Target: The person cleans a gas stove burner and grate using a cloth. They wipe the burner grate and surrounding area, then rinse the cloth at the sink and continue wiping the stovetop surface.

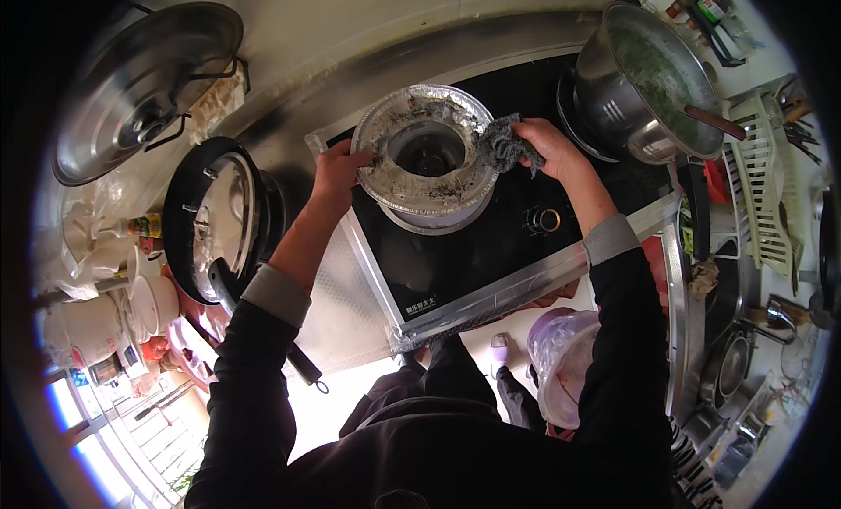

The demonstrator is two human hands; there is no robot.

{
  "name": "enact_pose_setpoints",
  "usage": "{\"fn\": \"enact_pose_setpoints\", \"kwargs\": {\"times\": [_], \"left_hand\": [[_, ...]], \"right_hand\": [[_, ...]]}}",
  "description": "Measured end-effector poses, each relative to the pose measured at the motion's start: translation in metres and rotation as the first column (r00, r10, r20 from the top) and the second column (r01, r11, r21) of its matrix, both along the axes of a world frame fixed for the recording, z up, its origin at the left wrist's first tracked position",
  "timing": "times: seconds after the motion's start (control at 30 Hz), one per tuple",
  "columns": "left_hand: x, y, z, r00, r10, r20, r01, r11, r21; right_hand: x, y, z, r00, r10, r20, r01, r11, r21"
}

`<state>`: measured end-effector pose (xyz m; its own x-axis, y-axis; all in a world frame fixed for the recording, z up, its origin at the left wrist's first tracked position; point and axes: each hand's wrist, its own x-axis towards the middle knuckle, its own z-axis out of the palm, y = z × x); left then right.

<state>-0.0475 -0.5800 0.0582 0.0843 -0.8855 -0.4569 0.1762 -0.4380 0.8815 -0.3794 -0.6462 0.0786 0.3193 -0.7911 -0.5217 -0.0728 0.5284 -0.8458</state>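
Note:
A grimy foil ring [427, 197], stained dark with soot or grease, sits around the burner opening [428, 151] on the left part of a black glass gas cooktop [427, 266]. My left hand [340, 170] grips its left rim between thumb and fingers. In my right hand [548, 147] is a crumpled dark grey cloth [504, 144], touching the ring's right edge. A round control knob [546, 220] lies to the right of the ring. Whether the foil rests fully on the burner is hard to tell.
A steel pot [624, 101] with green contents and a ladle stands on the right burner, its handle pointing towards me. At left are a black pan [174, 226] with a lid and a large wall-hung steel lid [125, 101]. A lined bin [552, 391] stands below, near another person's slippered foot [499, 354].

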Motion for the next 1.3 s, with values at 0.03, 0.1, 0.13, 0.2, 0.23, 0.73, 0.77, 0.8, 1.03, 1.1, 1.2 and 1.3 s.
{"fn": "enact_pose_setpoints", "kwargs": {"times": [0.03, 0.1, 0.13, 0.2, 0.23, 0.73, 0.77, 0.8, 1.03, 1.1, 1.2, 1.3], "left_hand": [[0.001, 0.001, 0.004, 1.0, -0.015, 0.001, 0.015, 1.0, -0.005], [0.0, 0.005, 0.01, 1.0, -0.018, -0.019, 0.018, 1.0, -0.016], [-0.001, 0.007, 0.013, 0.999, -0.008, -0.043, 0.007, 1.0, -0.025], [-0.001, 0.008, 0.017, 0.996, -0.021, -0.091, 0.017, 0.999, -0.045], [0.0, 0.01, 0.019, 0.993, -0.045, -0.11, 0.039, 0.998, -0.052], [0.009, 0.017, 0.017, 0.901, -0.213, -0.378, 0.213, 0.976, -0.041], [0.01, 0.016, 0.02, 0.901, -0.217, -0.377, 0.219, 0.975, -0.037], [0.011, 0.017, 0.023, 0.89, -0.226, -0.395, 0.235, 0.972, -0.027], [0.011, 0.028, 0.046, 0.832, -0.298, -0.468, 0.314, 0.948, -0.046], [0.009, 0.033, 0.053, 0.816, -0.322, -0.48, 0.328, 0.942, -0.075], [0.004, 0.041, 0.065, 0.801, -0.363, -0.476, 0.356, 0.928, -0.108], [-0.001, 0.051, 0.074, 0.802, -0.385, -0.456, 0.378, 0.919, -0.112]], "right_hand": [[-0.001, 0.006, 0.001, 0.999, -0.012, 0.029, 0.012, 1.0, 0.001], [-0.004, 0.017, 0.003, 0.997, 0.018, 0.072, -0.018, 1.0, 0.008], [-0.005, 0.022, 0.005, 0.996, -0.002, 0.087, 0.001, 1.0, 0.007], [-0.008, 0.03, 0.008, 0.991, -0.032, 0.132, 0.032, 0.999, 0.006], [-0.009, 0.034, 0.01, 0.989, -0.045, 0.144, 0.043, 0.999, 0.011], [-0.021, 0.129, -0.005, 0.642, -0.553, 0.53, 0.543, 0.817, 0.195], [-0.019, 0.136, -0.011, 0.574, -0.595, 0.563, 0.595, 0.775, 0.213], [-0.014, 0.141, -0.018, 0.555, -0.62, 0.555, 0.602, 0.759, 0.246], [0.049, 0.143, -0.042, 0.413, -0.603, 0.683, 0.676, 0.705, 0.213], [0.065, 0.139, -0.04, 0.444, -0.536, 0.719, 0.628, 0.758, 0.178], [0.086, 0.135, -0.036, 0.464, -0.452, 0.762, 0.493, 0.846, 0.201], [0.102, 0.131, -0.034, 0.425, -0.415, 0.805, 0.497, 0.85, 0.175]]}}
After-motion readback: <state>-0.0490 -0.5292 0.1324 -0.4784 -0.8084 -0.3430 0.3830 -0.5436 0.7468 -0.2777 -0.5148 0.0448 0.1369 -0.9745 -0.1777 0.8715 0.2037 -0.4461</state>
